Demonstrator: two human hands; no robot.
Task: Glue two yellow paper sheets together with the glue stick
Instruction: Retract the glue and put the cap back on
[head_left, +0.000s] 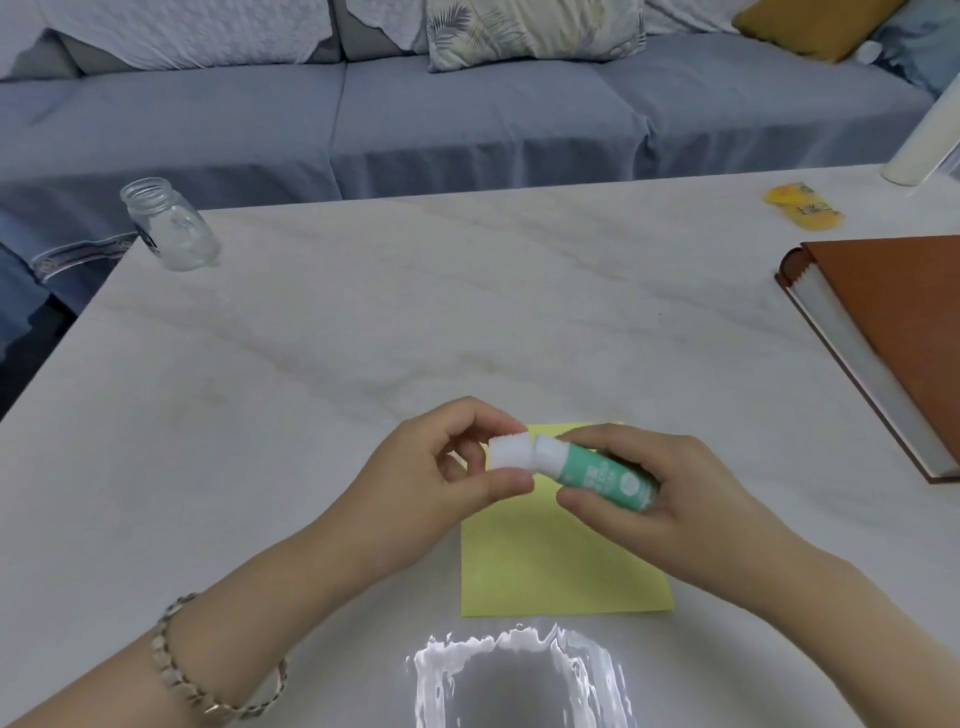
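A pale marble-patterned tabletop (363, 322) fills most of the frame, with a blue sofa (467, 119) running across the top behind it. In the upper left, near the tabletop's far corner, stands an empty clear glass jar (169, 223) without a lid. At the right edge lies a thick brown-covered book (893, 332), closed, its white page block facing the centre. Above it, in the upper right, sits a small yellow packet (802, 207), and beyond that a white cylinder (922, 140) leans in from the frame edge. None of these lie near the hands.

In the lower centre a yellow paper sheet (550, 566) lies flat on the tabletop, its upper part hidden under the hands; whether it is one sheet or two stacked cannot be told. Below it a bright glare patch shows on the tabletop.

Just above the paper, the right hand (670, 499) is clamped around the green body of the glue stick (602, 475), which lies tilted, its white end pointing to the upper left. The left hand (441, 478) pinches the white cap (509, 453) between thumb and fingers. The cap sits right at the stick's white end, slightly askew from it. A chain bracelet (171, 670) circles the left wrist at the lower left.
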